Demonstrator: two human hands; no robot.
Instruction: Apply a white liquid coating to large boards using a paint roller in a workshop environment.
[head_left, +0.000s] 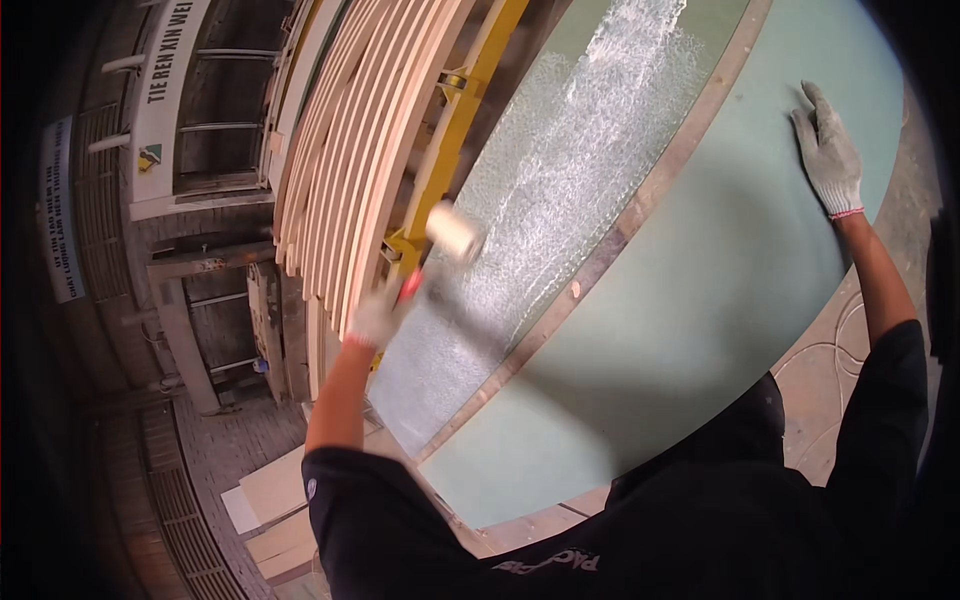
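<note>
My left hand (374,318), in a pale knit glove, grips the red handle of a paint roller (455,232). Motion blurs both; the cream roller head hangs over the left edge of a long panel. White, streaky wet coating (560,190) covers much of that panel, thicker and whiter toward the far end. Beside it, across a narrow brown wooden strip (640,205), lies a smooth pale green board (690,310). My right hand (829,150), also gloved, rests on this board near its right edge with fingers stretched out, holding nothing.
Left of the panel runs a yellow metal frame (452,145), with a stack of pale wooden strips (345,170) next to it. Metal racks (225,125) stand farther left. Several flat boards (280,500) lie at the lower left. A thin cable (845,335) loops on the floor at right.
</note>
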